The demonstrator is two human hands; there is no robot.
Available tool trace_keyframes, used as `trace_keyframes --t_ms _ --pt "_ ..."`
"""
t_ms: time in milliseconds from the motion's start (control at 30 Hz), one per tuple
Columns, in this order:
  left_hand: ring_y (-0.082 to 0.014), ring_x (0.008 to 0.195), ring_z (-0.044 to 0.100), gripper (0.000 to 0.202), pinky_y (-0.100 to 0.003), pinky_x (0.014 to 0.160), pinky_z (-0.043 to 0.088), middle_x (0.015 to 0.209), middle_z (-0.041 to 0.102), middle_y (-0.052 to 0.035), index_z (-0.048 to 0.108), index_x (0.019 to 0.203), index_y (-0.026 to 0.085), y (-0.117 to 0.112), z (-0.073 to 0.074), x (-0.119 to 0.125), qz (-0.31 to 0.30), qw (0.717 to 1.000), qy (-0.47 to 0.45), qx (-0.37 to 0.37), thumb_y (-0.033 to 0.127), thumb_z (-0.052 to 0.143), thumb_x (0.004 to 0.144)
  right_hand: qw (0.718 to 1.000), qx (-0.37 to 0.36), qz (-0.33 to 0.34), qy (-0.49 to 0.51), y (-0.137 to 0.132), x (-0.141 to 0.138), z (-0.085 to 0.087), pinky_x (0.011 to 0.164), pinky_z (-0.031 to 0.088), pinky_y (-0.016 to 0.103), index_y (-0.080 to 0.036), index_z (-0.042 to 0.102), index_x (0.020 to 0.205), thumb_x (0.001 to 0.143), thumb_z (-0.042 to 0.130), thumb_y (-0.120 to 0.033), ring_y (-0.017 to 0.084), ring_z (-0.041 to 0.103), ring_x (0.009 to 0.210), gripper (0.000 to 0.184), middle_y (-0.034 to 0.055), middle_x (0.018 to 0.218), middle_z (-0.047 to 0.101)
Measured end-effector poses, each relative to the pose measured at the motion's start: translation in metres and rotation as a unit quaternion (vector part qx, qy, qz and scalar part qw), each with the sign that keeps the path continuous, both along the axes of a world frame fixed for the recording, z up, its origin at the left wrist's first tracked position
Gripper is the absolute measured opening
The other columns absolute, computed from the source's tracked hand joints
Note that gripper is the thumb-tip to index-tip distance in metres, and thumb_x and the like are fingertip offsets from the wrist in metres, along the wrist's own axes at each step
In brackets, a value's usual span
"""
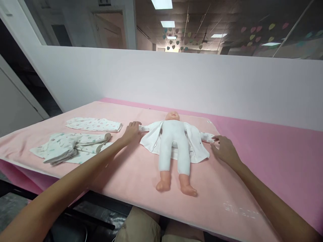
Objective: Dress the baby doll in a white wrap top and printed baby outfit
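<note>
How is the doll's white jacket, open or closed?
Open. The white jacket lies spread to either side of the doll, its front edges apart, so the white torso shows between them.

I see a bare, straight left arm (75, 183) angling up from the lower left corner, its bare left hand (132, 133) palm-down near the middle, fingers bent. The bare right arm (267, 196) slants from lower right, its bare right hand (225, 149) right of centre, fingers curled, thumb beneath.

Pink-draped table (277, 158), peach blanket (136, 181), baby doll (174, 130), patterned clothes (63, 148)
</note>
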State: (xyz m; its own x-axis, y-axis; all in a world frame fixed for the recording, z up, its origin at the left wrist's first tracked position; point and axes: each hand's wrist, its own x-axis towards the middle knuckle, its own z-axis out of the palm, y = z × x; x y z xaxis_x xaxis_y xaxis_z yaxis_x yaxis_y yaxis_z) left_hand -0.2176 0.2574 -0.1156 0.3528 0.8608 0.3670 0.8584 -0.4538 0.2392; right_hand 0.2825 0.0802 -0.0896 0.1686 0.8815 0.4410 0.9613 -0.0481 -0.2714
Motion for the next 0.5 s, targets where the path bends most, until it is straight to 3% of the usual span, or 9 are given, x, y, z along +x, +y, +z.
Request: trace_keyframes --t_ms 67,133,267,367,500 --pt "-0.0374 0.131 0.054 0.058 -0.047 0.105 0.045 0.143 0.061 -0.0178 0.054 0.142 0.018 0.023 0.003 0.008 -0.030 0.998 0.047 0.002 0.052 0.061 0.096 0.997 -0.035 0.051 -0.048 0.036 0.008 0.003 0.107 0.047 0.054 -0.014 0.064 0.134 0.088 0.056 -0.048 0.042 0.060 0.128 0.058 0.0217 0.137 0.069" --pt "-0.0366 0.130 0.056 0.054 -0.048 0.106 0.046 0.145 0.061 -0.0161 0.053 0.143 0.020 0.042 0.006 0.018 -0.063 0.993 0.095 -0.004 0.047 0.057 0.097 0.990 -0.087 0.084 -0.070 0.065 0.009 0.006 0.108 0.047 0.054 -0.014 0.062 0.141 0.087 0.058 -0.050 0.043 0.059 0.133 0.065 0.0223 0.144 0.065" --pt "-0.0329 0.125 0.061 0.043 -0.045 0.104 0.046 0.139 0.067 -0.0127 0.057 0.137 0.022 0.068 0.012 0.035 -0.097 0.985 0.145 -0.003 0.029 0.055 0.094 0.975 -0.144 0.151 -0.078 0.096 0.003 0.009 0.100 0.052 0.048 -0.020 0.064 0.138 0.094 0.049 -0.043 0.037 0.066 0.123 0.052 0.0166 0.143 0.067" --pt "-0.0333 0.122 0.062 0.040 -0.046 0.101 0.045 0.136 0.067 -0.0150 0.058 0.135 0.021 0.082 0.016 0.043 -0.086 0.983 0.162 0.013 0.021 0.051 0.095 0.976 -0.111 0.146 -0.121 0.105 0.003 0.005 0.102 0.049 0.051 -0.018 0.063 0.138 0.100 0.037 -0.034 0.036 0.066 0.119 0.049 0.0177 0.139 0.069" --pt "-0.0346 0.121 0.061 0.038 -0.047 0.101 0.044 0.134 0.067 -0.0173 0.057 0.134 0.020 0.089 0.012 0.048 -0.045 0.986 0.160 0.027 0.021 0.050 0.097 0.980 -0.058 0.112 -0.153 0.111 0.008 -0.009 0.104 0.047 0.052 -0.017 0.060 0.139 0.101 0.035 -0.027 0.035 0.064 0.119 0.046 0.0176 0.136 0.069"
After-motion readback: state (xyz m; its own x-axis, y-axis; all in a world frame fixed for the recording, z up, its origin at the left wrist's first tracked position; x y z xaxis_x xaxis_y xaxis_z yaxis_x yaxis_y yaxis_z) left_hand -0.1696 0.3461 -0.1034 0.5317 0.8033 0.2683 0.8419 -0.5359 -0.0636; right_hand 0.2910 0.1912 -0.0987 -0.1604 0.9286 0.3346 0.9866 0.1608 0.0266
